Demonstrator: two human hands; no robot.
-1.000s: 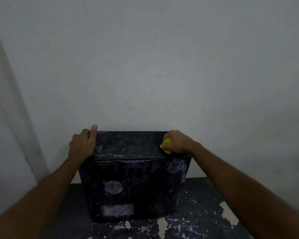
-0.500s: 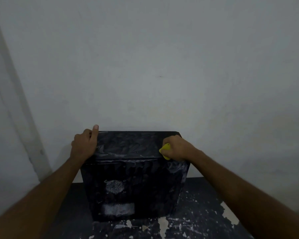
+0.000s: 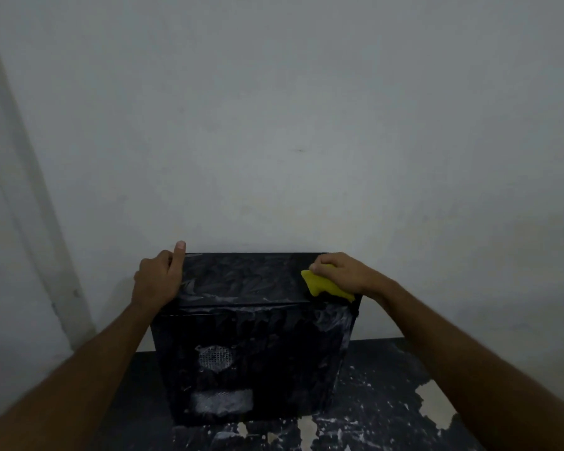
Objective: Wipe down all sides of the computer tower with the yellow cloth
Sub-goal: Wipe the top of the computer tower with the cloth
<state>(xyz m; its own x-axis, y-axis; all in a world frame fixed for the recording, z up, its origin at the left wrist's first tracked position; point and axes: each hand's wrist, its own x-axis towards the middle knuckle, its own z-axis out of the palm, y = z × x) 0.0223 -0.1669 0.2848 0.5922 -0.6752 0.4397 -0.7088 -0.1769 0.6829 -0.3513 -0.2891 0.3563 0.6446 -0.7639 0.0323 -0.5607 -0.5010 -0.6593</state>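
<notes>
fingers (image 3: 319, 265) of the right hand (image 3: 342, 275) curl round the yellow cloth (image 3: 323, 284), pressing it on the computer tower (image 3: 248, 349) top at its 3 o'clock edge. the left hand (image 3: 158, 281) rests at the 9 o'clock edge, thumb straight, the rest hidden – grip unclear. the tower stands on the paint-flecked worktop (image 3: 388, 402), against the wall (image 3: 290, 125). risk – a hard sideways stroke could skid or tip the tower if the left hand slackens.
</notes>
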